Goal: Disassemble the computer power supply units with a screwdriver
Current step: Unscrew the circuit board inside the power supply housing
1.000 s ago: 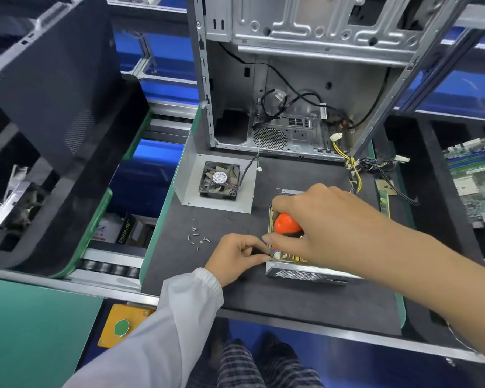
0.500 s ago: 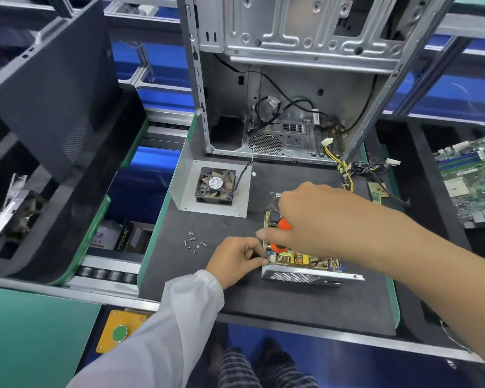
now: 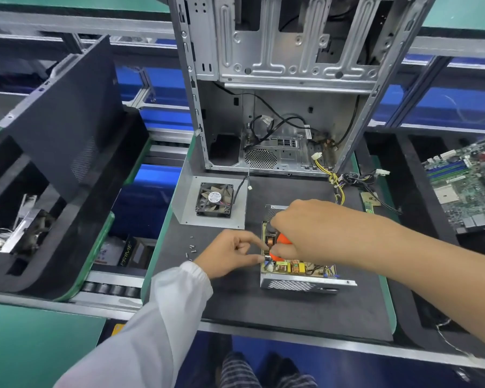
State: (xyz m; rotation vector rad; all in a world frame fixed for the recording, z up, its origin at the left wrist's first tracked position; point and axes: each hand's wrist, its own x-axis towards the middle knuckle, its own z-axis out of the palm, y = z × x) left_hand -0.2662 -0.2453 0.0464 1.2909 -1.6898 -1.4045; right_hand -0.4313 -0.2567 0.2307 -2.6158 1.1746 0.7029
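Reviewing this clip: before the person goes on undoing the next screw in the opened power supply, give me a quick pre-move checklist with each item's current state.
1. Screwdriver held firmly: ok, the right hand wraps its orange handle.
2. Tip seated in a screw head: cannot tell, the hands hide it.
3. Left hand steadying the work: ok, its fingertips pinch at the left edge of the power supply, beside the screwdriver.
4. Power supply flat on the black mat: ok.
5. Cover off, board exposed: ok, the coils and parts show.
6. Removed screws kept together: ok, a small cluster lies on the mat left of the left hand.
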